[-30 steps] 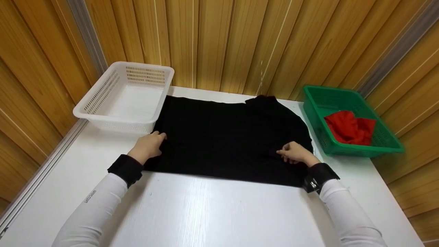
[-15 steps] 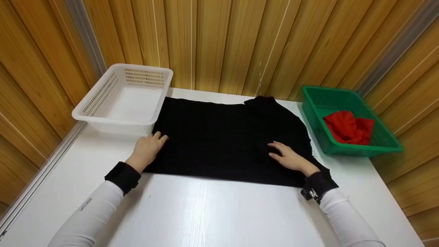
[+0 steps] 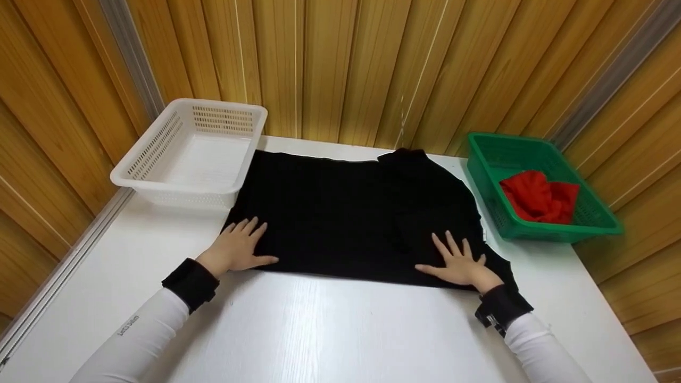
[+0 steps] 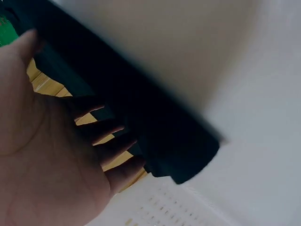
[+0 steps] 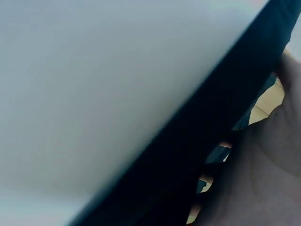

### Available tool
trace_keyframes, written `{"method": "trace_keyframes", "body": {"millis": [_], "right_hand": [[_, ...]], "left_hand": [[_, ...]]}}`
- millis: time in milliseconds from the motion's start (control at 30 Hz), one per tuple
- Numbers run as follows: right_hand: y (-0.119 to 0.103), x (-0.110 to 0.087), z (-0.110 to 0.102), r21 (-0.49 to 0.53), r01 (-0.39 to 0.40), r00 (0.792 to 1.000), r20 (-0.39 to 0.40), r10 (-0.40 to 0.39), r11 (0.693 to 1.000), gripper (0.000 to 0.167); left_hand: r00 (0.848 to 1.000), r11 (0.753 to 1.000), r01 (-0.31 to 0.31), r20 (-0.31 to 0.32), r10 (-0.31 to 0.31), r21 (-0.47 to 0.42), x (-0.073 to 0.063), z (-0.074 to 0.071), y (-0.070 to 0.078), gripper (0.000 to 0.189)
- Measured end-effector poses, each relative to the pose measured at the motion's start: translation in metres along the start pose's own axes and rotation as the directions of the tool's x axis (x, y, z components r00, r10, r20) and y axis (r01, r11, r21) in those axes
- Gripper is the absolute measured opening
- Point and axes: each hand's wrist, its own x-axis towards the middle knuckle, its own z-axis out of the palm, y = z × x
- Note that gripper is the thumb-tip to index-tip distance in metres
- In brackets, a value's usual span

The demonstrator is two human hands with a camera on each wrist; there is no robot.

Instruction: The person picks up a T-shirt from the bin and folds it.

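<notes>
A black garment, with what looks like a collar at its far right, lies spread flat on the white table. My left hand rests at the garment's near left corner, fingers straight and spread. On the near right part, my right hand lies with its fingers spread wide. In the left wrist view, the palm and straight fingers of the left hand show beside the cloth's dark edge. The right wrist view has the right palm close to the black cloth, its fingertips partly hidden.
A white plastic basket stands at the back left, close against the garment's left edge. At the right is a green basket with a crumpled red cloth inside. Wood-patterned panels rise behind and at both sides.
The right hand has let go of its pinch on the cloth, spread its fingers and come nearer. A sleeve-like part now extends at the near right. The left hand has spread and shifted slightly nearer.
</notes>
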Motion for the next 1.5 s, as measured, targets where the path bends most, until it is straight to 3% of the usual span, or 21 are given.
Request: {"method": "trace_keyframes", "body": {"millis": [100, 233, 467, 1033, 1200, 1367, 1500], "right_hand": [[0.005, 0.0, 0.005, -0.018, -0.015, 1.0, 0.006, 0.015, 1.0, 0.118], [0.002, -0.006, 0.004, -0.025, -0.035, 0.999, 0.025, 0.036, 0.999, 0.12], [-0.007, -0.019, 0.002, -0.053, -0.063, 0.994, 0.086, 0.067, 0.997, 0.123], [-0.015, -0.034, 0.005, -0.062, -0.009, 0.997, 0.074, 0.014, 0.998, 0.118], [-0.001, -0.034, 0.0, -0.029, 0.06, 0.998, -0.028, -0.061, 0.998, 0.103], [0.02, -0.033, -0.004, -0.046, 0.08, 0.973, -0.213, -0.088, 0.996, 0.089], [0.034, -0.032, -0.003, -0.05, 0.066, 0.976, -0.206, -0.075, 0.997, 0.091]], "left_hand": [[0.998, 0.998, 0.028, 0.058, -0.024, -0.056, 0.0, 0.002, -0.001, 0.1], [0.996, 0.997, 0.04, 0.086, -0.034, -0.071, -0.002, 0.004, -0.002, 0.105], [0.995, 0.996, 0.062, 0.088, -0.056, -0.068, -0.007, 0.003, -0.004, 0.108], [0.992, 0.991, 0.076, 0.108, -0.064, -0.111, -0.031, 0.002, -0.003, 0.111], [0.994, 0.99, 0.062, 0.097, -0.05, -0.123, -0.033, 0.004, -0.005, 0.112], [0.994, 0.991, 0.061, 0.099, -0.049, -0.12, -0.034, 0.005, -0.007, 0.113], [0.994, 0.99, 0.062, 0.098, -0.05, -0.124, -0.032, 0.004, -0.007, 0.113]]}}
